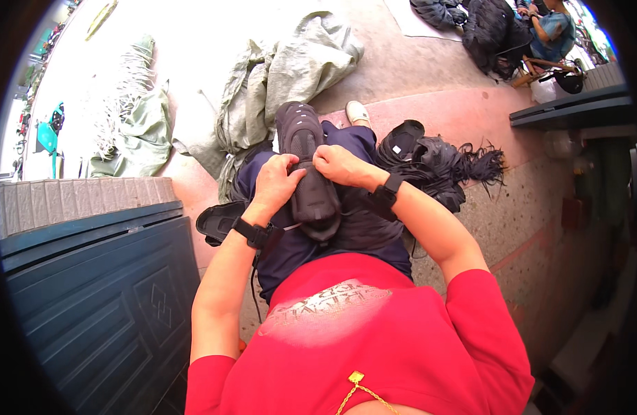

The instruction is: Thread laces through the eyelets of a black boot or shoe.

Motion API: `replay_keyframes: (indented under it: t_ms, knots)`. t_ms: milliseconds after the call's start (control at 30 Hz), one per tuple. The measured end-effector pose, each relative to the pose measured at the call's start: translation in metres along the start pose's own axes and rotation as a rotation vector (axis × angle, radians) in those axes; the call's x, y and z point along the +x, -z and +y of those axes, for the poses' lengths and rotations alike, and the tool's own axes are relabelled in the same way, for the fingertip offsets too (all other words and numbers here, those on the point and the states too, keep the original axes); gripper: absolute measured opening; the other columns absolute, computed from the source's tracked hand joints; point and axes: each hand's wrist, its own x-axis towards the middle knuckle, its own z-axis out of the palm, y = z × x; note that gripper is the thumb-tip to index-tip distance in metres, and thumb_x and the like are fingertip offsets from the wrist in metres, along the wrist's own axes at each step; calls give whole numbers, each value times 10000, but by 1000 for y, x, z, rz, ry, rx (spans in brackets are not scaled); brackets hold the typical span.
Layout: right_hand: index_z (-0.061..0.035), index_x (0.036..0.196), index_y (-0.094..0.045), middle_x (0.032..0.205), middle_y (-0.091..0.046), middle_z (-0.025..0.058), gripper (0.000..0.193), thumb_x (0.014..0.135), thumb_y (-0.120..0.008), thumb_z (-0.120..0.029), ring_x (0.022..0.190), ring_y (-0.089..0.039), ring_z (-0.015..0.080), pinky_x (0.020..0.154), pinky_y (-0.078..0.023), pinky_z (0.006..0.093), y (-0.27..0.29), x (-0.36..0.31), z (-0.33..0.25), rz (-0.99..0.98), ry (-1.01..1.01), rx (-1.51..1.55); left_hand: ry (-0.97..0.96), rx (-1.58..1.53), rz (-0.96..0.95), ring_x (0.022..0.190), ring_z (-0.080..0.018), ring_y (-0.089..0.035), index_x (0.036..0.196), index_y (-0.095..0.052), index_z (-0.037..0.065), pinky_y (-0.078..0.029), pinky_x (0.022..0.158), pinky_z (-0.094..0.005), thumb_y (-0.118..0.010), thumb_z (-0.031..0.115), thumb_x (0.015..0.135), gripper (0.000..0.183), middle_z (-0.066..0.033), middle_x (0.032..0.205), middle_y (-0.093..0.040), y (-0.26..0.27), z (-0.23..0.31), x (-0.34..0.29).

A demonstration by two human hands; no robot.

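Speckled floor (502, 211); hands (273, 187) (344, 168) pinch oblong black piece (315, 199), perhaps mesh.

Between the thumb and fingers of our bare left hand (275, 181) and bare right hand (339, 167) we pinch a long black shoe-shaped mesh-and-fabric piece (315, 202) over our dark blue trousers (360, 143), a crumpled grey-green woven sack (311, 59) beyond and a tangled black fabric heap (429, 164) to our right.

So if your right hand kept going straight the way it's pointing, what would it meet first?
The black padded piece on the lap: the right hand already seems to touch it. Past that, perhaps the grey-green sack, though depth is unclear.
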Motion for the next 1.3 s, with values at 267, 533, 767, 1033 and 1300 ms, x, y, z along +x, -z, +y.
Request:
replay_keyframes:
  t_ms: [267,533,767,1033,1300]
  knots:
    - [59,800,-565,788,-572,268,253,780,-441,-160,810,-558,399,719,-436,431,-1,-1,-2,-28,-94,-112,-4,-1,9,685,-212,-567,909,-596,8,-466,641,-302,-698,155,669,299,-111,774,-585,1,0,0]
    - [43,804,-560,662,-559,158,228,793,-527,-183,607,-537,163,571,-425,300,0,4,5,-196,-270,491,-14,-6,2,707,-212,-573,916,-597,8,-466,659,-299,-681,139,687,276,-117,796,-591,2,2,-1]
    - [-15,818,-605,778,-606,171,138,742,-565,-124,786,-588,325,691,-456,377,-5,-1,6,130,83,29,-92,6,10,798,-268,-580,882,-619,19,-453,715,-332,-563,95,779,140,-145,841,-598,1,-3,1]
    - [-26,873,-568,825,-598,185,133,756,-535,-80,826,-571,346,709,-450,393,-16,8,-2,157,131,11,-86,30,-98,796,-295,-578,863,-622,11,-446,720,-352,-576,123,767,154,-171,820,-593,10,1,15]
    - [-30,978,-507,905,-582,188,199,801,-507,-120,867,-535,369,734,-427,425,-17,-1,-7,218,170,-140,-86,162,-324,679,-313,-552,688,-558,-1,-426,605,-393,-624,131,710,149,-168,750,-572,5,-7,35]
